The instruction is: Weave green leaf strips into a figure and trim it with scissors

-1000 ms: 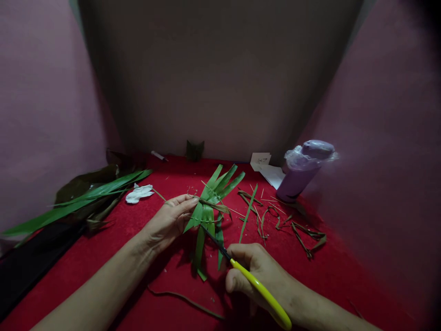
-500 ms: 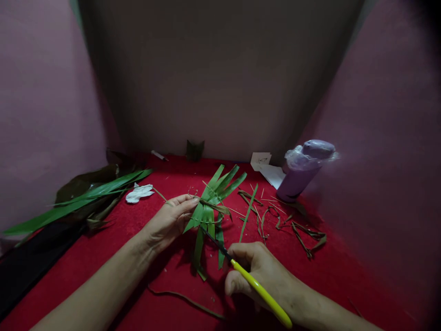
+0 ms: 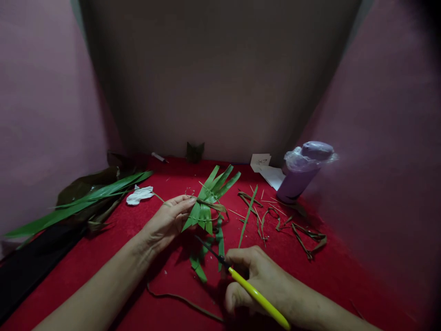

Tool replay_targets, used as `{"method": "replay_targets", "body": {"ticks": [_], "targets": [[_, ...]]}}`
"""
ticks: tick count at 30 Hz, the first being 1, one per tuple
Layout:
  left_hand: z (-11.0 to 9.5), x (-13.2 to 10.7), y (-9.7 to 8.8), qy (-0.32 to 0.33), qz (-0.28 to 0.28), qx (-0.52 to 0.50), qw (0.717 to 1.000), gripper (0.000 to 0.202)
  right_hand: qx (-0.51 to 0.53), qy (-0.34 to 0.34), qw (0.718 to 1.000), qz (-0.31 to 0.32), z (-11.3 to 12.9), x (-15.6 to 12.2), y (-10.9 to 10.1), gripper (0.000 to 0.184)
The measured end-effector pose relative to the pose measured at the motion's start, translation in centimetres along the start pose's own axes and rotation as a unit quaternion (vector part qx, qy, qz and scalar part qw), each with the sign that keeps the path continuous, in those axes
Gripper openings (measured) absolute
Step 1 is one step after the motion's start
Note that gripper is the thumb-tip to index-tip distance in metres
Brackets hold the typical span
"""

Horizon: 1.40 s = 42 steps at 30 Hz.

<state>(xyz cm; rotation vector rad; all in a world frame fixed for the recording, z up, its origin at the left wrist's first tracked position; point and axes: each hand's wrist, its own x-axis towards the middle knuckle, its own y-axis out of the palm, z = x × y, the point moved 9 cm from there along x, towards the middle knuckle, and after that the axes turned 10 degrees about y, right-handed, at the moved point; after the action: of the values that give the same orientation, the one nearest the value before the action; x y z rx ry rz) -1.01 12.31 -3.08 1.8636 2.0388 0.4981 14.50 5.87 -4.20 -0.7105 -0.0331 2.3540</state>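
My left hand (image 3: pixel 175 214) pinches a bundle of green leaf strips (image 3: pixel 206 209) bound with a dried brown strip (image 3: pixel 217 206). The upper strips fan out in several fingers, and the lower ones end in short cut tips. In my right hand (image 3: pixel 255 280) are scissors with yellow handles (image 3: pixel 260 299), my fingers closed round them. Their dark blades (image 3: pixel 208 247) point up and left, just below the bundle and apart from it. Under the blades, cut green leaf pieces (image 3: pixel 199 267) lie on the red cloth (image 3: pixel 172 262).
Long green leaves (image 3: pixel 79 207) and a black cloth (image 3: pixel 37 266) lie at the left, near a white crumpled tissue (image 3: pixel 139 195). Dried brown strips (image 3: pixel 306 239) and toothpicks lie at the right, before a purple tumbler (image 3: pixel 298 179) and papers (image 3: pixel 272 175). A syringe (image 3: pixel 159 157) lies behind.
The lower leaf strips have been cut off and now lie on the cloth. The scissors have drawn slightly down and left from the bundle, which has shifted a little left.
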Motion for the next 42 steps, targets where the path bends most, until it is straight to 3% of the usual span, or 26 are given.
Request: {"method": "replay_targets", "body": {"ticks": [3, 7, 10, 13, 17, 20, 27, 33, 42], "targets": [[-0.2, 0.0, -0.5, 0.001, -0.012, -0.005, 1.0, 0.011, 0.024, -0.055, 0.998, -0.008, 0.4, 0.1, -0.3, 0.009], [-0.2, 0.0, -0.9, -0.005, -0.029, -0.007, 1.0, 0.012, 0.064, -0.163, 0.972, -0.159, 0.9, -0.1, -3.4, 0.013], [0.0, 0.1, -0.7, -0.014, -0.013, -0.011, 1.0, 0.013, 0.088, -0.183, 0.942, -0.268, 0.3, 0.0, -5.8, 0.024], [-0.2, 0.2, -0.3, -0.014, 0.013, -0.018, 1.0, 0.017, 0.173, -0.198, 0.915, -0.307, -0.1, 0.4, -7.6, 0.032], [-0.9, 0.1, -0.1, -0.007, 0.048, -0.025, 0.998, 0.011, 0.281, -0.242, 0.847, -0.38, -0.4, -0.4, -10.7, 0.038], [-1.0, -0.1, 0.1, -0.015, 0.088, -0.011, 0.996, 0.01, 0.325, -0.245, 0.831, -0.378, -0.7, 0.0, -11.9, 0.037], [0.1, -0.5, 0.0, -0.056, 0.174, 0.041, 0.982, 0.008, 0.3, -0.217, 0.859, -0.353, -1.3, 1.2, -12.1, 0.045], [1.1, -1.3, 0.7, -0.095, 0.227, 0.089, 0.965, 0.011, 0.183, -0.183, 0.925, -0.279, -0.5, 2.2, -10.7, 0.056], [1.6, -1.7, 1.1, -0.103, 0.245, 0.133, 0.955, 0.016, 0.153, -0.129, 0.964, -0.177, -0.4, 2.5, -9.9, 0.073]]}}
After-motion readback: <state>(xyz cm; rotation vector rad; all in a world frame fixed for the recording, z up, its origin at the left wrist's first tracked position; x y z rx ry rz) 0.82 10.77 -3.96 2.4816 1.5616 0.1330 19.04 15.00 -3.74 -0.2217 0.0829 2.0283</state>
